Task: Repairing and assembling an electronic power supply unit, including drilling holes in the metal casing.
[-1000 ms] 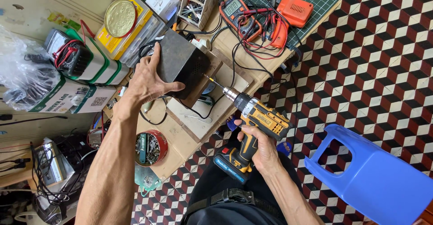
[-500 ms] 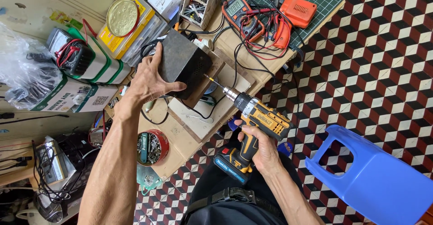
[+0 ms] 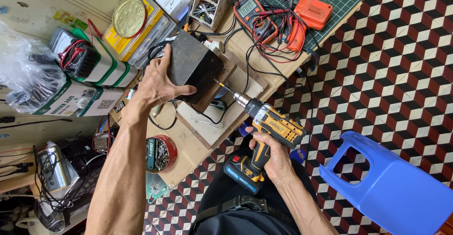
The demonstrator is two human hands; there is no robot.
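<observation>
Black box [image 3: 194, 69] (yellow-black drill [image 3: 270, 126])

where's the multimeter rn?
Head view, top centre: the multimeter lies on the workbench, beyond the black box, left of the orange battery pack.

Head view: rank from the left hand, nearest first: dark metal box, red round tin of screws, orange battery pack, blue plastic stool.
1. Dark metal box: gripped by the left hand, on the bench.
2. Red round tin of screws: below the hand, beside the forearm.
3. Orange battery pack: upper right, on the green cutting mat.
4. Blue plastic stool: far right, on the tiled floor.
</observation>
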